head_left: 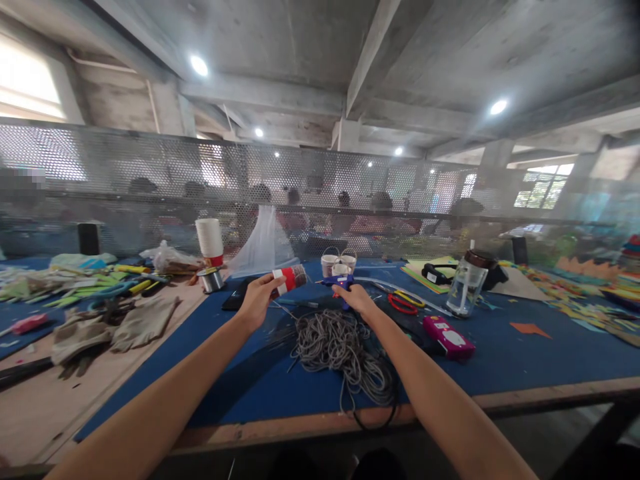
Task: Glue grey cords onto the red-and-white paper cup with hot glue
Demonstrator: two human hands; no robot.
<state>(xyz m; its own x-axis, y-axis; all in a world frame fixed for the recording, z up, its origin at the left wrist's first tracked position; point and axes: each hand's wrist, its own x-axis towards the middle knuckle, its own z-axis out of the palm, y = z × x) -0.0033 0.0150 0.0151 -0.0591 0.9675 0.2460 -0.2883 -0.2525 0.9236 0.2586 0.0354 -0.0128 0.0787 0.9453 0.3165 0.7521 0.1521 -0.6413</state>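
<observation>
My left hand (259, 300) is closed round a red and white cup (287, 280) lying sideways, its far end covered in something grey-brown. A short strand hangs below that hand. My right hand (356, 298) grips a blue glue gun (344, 283), its nozzle pointing left toward the cup, with a gap between them. Under and between both hands lies a tangled heap of grey cord (330, 340) on the blue mat (240, 373). Just beyond the glue gun stand small white buckets with thin handles (330, 265).
To the left are a stack of white cups (209, 239), a wire spool (211, 280) and work gloves (145, 325). On the right lie red-handled scissors (403, 303), a magenta box (449, 338) and a clear bottle (466, 288). A perforated metal screen (300, 173) runs behind the table.
</observation>
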